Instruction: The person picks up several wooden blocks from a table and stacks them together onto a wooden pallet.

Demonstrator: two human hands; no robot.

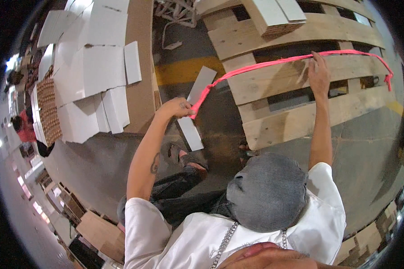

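Note:
A long bright pink strip [265, 65], looking like twisted plastic tape or cord, stretches from left to right above a wooden pallet [278, 127]. My left hand [175, 107] is closed round its near left end, over the gap beside the pallet. Further along, my right hand [319, 76] has its fingers closed on the strip, arm reaching out over the slats. Past the right hand the strip runs on and droops, with a knotted or bunched end at the far right.
White cardboard pieces [98, 67] are stacked to the left on brown board [139, 89]. White strips [204, 83] lie near my left hand. At the pallet's far side sits a stack of white-topped cardboard [274, 15]. A metal frame [177, 13] stands beyond. My sandalled foot [186, 157] is close by.

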